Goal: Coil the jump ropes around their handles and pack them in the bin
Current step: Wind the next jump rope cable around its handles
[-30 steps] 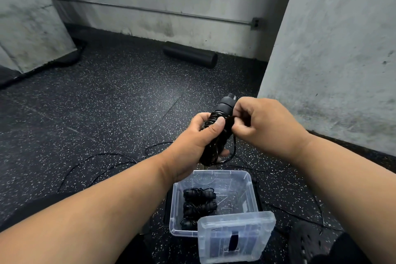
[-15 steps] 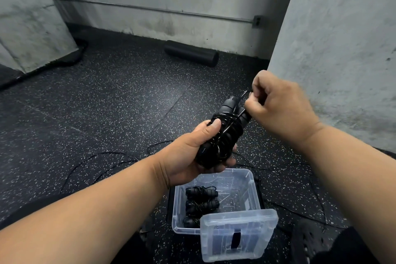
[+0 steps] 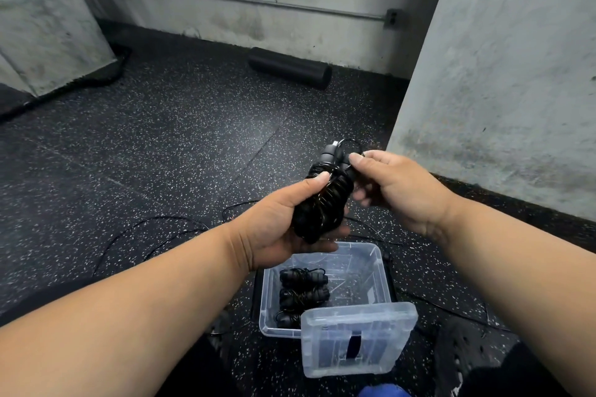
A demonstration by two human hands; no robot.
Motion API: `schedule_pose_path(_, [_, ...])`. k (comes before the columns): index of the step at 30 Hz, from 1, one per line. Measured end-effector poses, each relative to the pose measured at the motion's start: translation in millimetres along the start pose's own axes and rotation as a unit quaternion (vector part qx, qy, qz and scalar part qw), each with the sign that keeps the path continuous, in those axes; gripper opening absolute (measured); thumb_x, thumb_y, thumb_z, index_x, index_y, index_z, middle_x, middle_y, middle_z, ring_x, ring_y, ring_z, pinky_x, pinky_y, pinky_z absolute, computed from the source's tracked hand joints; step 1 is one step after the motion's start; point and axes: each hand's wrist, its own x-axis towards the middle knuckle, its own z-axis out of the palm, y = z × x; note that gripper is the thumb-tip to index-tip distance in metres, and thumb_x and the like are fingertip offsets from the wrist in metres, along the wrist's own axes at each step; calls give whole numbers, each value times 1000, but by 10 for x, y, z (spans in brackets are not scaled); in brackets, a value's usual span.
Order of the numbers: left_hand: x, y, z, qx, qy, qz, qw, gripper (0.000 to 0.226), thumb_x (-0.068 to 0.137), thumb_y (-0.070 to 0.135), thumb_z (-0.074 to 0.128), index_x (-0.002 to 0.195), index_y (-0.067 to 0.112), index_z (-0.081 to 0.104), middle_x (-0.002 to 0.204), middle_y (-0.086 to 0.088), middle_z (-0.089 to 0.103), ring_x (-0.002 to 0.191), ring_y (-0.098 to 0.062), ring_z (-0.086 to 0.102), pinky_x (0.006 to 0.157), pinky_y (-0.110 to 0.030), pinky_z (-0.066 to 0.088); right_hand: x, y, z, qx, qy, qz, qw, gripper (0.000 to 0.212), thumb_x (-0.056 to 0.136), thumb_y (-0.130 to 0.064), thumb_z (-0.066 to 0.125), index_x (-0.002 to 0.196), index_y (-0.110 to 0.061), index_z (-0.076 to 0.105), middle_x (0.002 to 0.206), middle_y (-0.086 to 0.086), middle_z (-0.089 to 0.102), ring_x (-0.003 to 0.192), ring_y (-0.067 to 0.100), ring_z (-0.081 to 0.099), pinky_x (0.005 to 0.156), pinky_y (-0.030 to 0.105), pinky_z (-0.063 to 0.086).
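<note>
My left hand (image 3: 277, 222) grips the coiled jump rope (image 3: 322, 200) above the clear bin (image 3: 375, 263), which holds other coiled ropes (image 3: 303, 292). My right hand (image 3: 396, 190) pinches the rope's end loop by the handle tops. Loose cord (image 3: 145, 229) lies on the floor.

Matt black handles (image 3: 325, 193), looking rubbery, sit under the left thumb, wrapped in thin glossy cord (image 3: 332, 185) that glints coppery. Below the fingers, the bin (image 3: 377, 271) is clear smooth plastic, its lid (image 3: 358, 338) cloudier. Floor (image 3: 180, 138) is rough speckled rubber, walls (image 3: 503, 68) stained bare concrete, roller (image 3: 290, 71) matt foam.
</note>
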Motion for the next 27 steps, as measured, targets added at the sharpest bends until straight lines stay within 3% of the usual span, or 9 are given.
schedule_pose_path(4, [68, -27, -78, 50, 28, -28, 998, 68, 84, 53, 72, 134, 8, 67, 120, -17, 74, 107, -31, 73, 82, -43, 62, 73, 166, -116, 81, -20, 87, 993, 17, 97, -33, 69, 83, -24, 72, 83, 4, 71, 68, 12, 69, 63, 24, 58])
schedule_pose_path(6, [128, -61, -137, 73, 53, -41, 995, 58, 89, 51, 72, 129, 10, 69, 118, -18, 76, 103, -30, 72, 84, -42, 60, 111, 270, -154, 107, -38, 98, 989, 13, 91, -35, 72, 90, -23, 69, 93, 5, 75, 77, 13, 72, 73, 29, 61])
schedule_pose_path(8, [187, -109, -191, 119, 95, -45, 987, 52, 97, 53, 67, 129, 13, 69, 117, -13, 78, 98, -26, 70, 85, -41, 55, 169, 363, -181, 98, -45, 96, 990, 22, 85, -37, 75, 95, -19, 67, 99, 7, 76, 85, 17, 73, 81, 35, 62])
schedule_pose_path(12, [250, -150, -319, 363, 215, -10, 906, 67, 87, 75, 67, 138, 33, 52, 113, 15, 66, 97, -2, 62, 77, -26, 48, 306, 713, -193, -104, 0, 86, 991, 23, 89, -28, 81, 96, -11, 66, 82, 5, 75, 70, 14, 70, 65, 32, 59])
schedule_pose_path(16, [281, -155, -371, 504, 198, -27, 840, 58, 83, 80, 62, 127, 43, 54, 108, 18, 68, 92, -4, 69, 86, -33, 56, 405, 1357, -150, -284, 31, 151, 946, 37, 83, -38, 85, 91, -9, 64, 80, 6, 75, 67, 17, 65, 66, 38, 54])
schedule_pose_path(20, [312, -166, -383, 554, 172, -61, 812, 51, 87, 76, 61, 123, 39, 59, 100, 14, 71, 78, -6, 67, 73, -31, 56, 486, 1838, -163, -416, 11, 201, 887, 44, 78, -51, 85, 86, -13, 63, 76, 4, 72, 70, 20, 67, 58, 31, 46])
schedule_pose_path(23, [354, -168, -423, 569, 167, -72, 802, 47, 90, 73, 61, 121, 38, 60, 92, 13, 73, 76, -7, 67, 67, -30, 52, 640, 2042, -189, -460, -31, 233, 856, 46, 82, -51, 81, 74, -13, 59, 68, 6, 69, 59, 18, 60, 52, 28, 40])
schedule_pose_path(27, [436, -155, -506, 579, 168, -83, 794, 49, 91, 72, 60, 124, 36, 60, 98, 14, 71, 87, -6, 67, 82, -31, 57, 785, 2368, -195, -501, -89, 264, 819, 44, 86, -52, 77, 70, -15, 60, 66, 3, 65, 60, 21, 58, 52, 28, 38])
